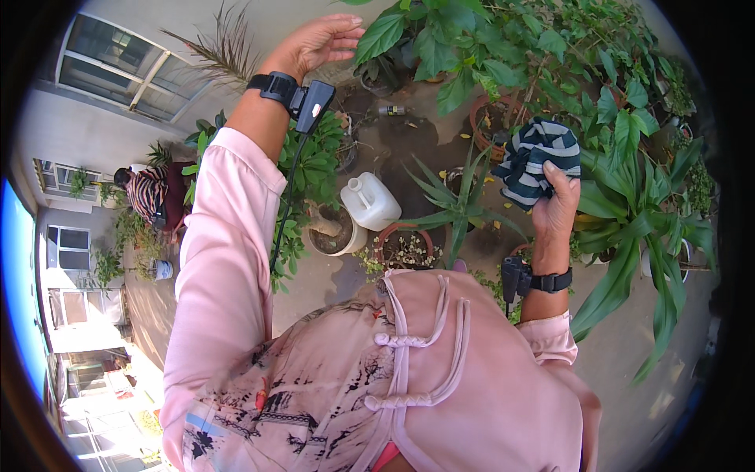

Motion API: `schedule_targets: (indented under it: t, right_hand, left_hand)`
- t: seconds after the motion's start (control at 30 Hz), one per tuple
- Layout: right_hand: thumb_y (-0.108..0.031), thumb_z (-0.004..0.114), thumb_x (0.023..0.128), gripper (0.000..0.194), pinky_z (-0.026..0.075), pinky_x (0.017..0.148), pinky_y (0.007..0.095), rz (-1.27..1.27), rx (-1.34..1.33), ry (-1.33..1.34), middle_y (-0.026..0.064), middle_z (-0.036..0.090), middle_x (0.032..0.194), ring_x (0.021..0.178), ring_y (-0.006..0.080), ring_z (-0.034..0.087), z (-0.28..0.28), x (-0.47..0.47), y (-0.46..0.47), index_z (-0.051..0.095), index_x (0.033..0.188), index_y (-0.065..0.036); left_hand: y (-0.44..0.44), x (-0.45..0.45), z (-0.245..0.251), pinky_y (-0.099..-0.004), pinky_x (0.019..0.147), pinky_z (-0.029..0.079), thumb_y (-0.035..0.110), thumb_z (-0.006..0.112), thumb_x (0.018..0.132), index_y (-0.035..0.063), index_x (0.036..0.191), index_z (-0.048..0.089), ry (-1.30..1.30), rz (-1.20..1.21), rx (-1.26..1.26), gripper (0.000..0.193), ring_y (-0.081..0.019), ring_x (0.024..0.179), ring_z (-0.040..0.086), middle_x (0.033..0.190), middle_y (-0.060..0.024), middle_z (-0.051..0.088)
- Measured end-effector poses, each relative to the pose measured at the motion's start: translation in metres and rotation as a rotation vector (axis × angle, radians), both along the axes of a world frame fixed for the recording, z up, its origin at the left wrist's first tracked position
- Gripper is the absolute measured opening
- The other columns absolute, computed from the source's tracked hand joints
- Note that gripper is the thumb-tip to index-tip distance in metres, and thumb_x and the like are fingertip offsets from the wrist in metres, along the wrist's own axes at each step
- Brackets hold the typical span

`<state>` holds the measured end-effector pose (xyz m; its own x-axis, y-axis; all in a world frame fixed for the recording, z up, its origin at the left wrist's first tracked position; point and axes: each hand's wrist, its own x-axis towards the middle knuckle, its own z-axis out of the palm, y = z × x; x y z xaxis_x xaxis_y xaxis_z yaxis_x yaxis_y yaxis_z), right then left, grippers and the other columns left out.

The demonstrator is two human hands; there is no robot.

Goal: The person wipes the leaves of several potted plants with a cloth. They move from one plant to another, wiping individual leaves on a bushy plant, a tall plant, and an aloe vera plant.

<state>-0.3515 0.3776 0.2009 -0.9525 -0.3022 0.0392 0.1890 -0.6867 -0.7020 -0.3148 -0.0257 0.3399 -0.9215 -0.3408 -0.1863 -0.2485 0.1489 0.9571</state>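
Note:
My right hand point(557, 203) grips a bunched dark-and-light striped cloth point(540, 162), with the thumb pressed over its lower edge. Up at the left, my left hand point(321, 42) reaches out with its fingers extended and nothing visible in it. Its fingertips are beside a large green leaf point(379, 39) of a leafy potted shrub point(501, 71); whether they touch it I cannot tell. Both wrists wear black straps with small devices. Long strap-like leaves point(613, 189) of another plant spread behind and right of the cloth.
A white plastic jug point(371, 203) stands beside a white pot point(348, 239) with a thick-stemmed plant. Near my body are an aloe-like spiky plant point(457, 197) and a terracotta pot point(404, 227). A can point(392, 110) lies on wet ground. Another person point(150, 192) bends at far left.

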Motion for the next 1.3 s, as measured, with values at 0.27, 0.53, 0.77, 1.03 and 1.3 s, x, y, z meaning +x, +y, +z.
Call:
schedule_targets:
  t: [0.27,0.53,0.77,1.03,1.3]
  right_hand:
    - [0.002,0.065,0.07,0.066,0.047,0.091,0.0329,0.051,-0.047,0.3,0.0109,0.058,0.112,0.1,0.0191,0.06,0.065,-0.001,-0.038,0.037,0.13,0.002]
    - [0.002,0.072,0.066,0.064,0.044,0.089,0.0301,-0.213,0.351,0.958,0.0084,0.056,0.112,0.102,0.0188,0.057,0.118,-0.012,-0.111,0.045,0.123,-0.005]
    - [0.006,0.066,0.057,0.063,0.044,0.089,0.0404,-0.237,0.744,1.169,0.014,0.055,0.11,0.104,0.0356,0.053,0.095,-0.023,-0.163,0.046,0.116,-0.007]
    - [0.004,0.069,0.061,0.063,0.046,0.086,0.0382,0.078,0.65,1.03,0.0157,0.058,0.11,0.103,0.037,0.056,0.054,-0.003,-0.129,0.046,0.119,-0.008]
    - [0.001,0.07,0.062,0.061,0.046,0.087,0.0366,0.081,0.77,0.722,0.0149,0.06,0.107,0.1,0.032,0.059,0.038,-0.001,-0.057,0.049,0.118,-0.008]
  left_hand:
    - [0.035,-0.034,-0.027,-0.0292,0.064,0.054,0.003,0.064,0.083,0.0071,0.096,0.06,0.063,0.013,0.295,0.014,-0.0149,0.072,0.064,0.084,-0.0035,0.065]
    - [0.082,-0.023,-0.048,-0.0331,0.077,0.054,-0.006,0.044,0.086,0.0015,0.109,0.056,0.202,-0.018,0.461,0.027,-0.0194,0.089,0.064,0.101,-0.0092,0.063]
    - [0.115,0.0,-0.038,-0.0459,0.095,0.042,0.052,0.038,0.094,0.0151,0.116,0.056,0.237,0.256,0.867,0.046,-0.0255,0.111,0.054,0.117,-0.0052,0.059]
    - [0.11,-0.005,-0.048,-0.0466,0.093,0.045,0.045,0.051,0.091,0.0042,0.111,0.056,0.251,-0.062,0.746,0.046,-0.0304,0.103,0.059,0.106,-0.0148,0.063]
    - [0.116,-0.001,-0.064,-0.0445,0.091,0.043,0.035,0.052,0.091,0.0031,0.114,0.053,0.268,0.746,0.808,0.04,-0.0279,0.108,0.051,0.112,-0.0166,0.06]
